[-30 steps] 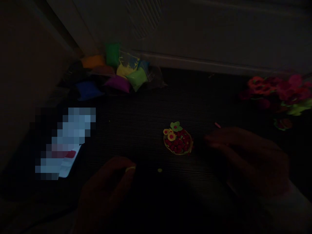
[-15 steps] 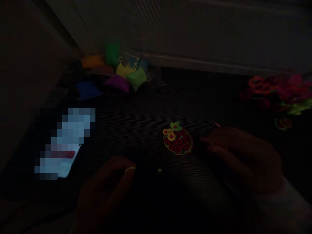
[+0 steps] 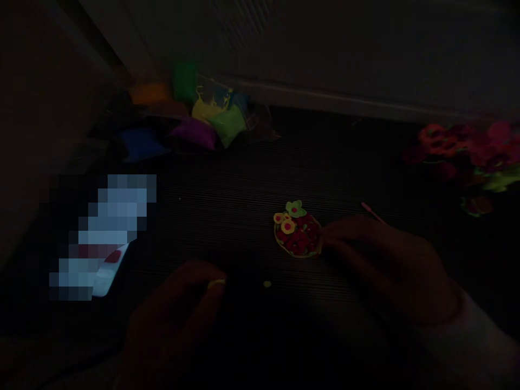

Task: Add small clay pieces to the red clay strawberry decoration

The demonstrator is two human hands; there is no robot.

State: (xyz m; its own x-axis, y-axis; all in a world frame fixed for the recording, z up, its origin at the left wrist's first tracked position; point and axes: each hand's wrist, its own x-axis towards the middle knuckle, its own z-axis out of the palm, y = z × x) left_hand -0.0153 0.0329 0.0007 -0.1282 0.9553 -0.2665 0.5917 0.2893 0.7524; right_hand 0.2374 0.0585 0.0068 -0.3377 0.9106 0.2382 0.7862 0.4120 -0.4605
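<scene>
The scene is very dim. My left hand [image 3: 176,311] is closed in a pinch on a small piece of yellow clay [image 3: 216,283] between thumb and forefinger. In front of it, on the dark table, lies a round clay basket [image 3: 298,244] filled with red shapes, with yellow and green flowers at its upper left. My right hand [image 3: 384,265] has thumb and forefinger closed at the basket's right edge, touching it. A small pale clay ball [image 3: 267,284] lies on the table between my hands. Behind my right hand shows a thin pink stick [image 3: 371,212].
At the left lies a lit phone [image 3: 109,271], its screen mostly blurred out. Packets of coloured clay, such as a purple packet [image 3: 194,134] and a blue packet [image 3: 143,144], are heaped at the back left. Red and pink clay flowers [image 3: 463,142] stand at the right, near the wall.
My right hand has moved left, and its fingertips have come to the right edge of the basket. More of the pink stick shows. My left hand keeps its pinch.
</scene>
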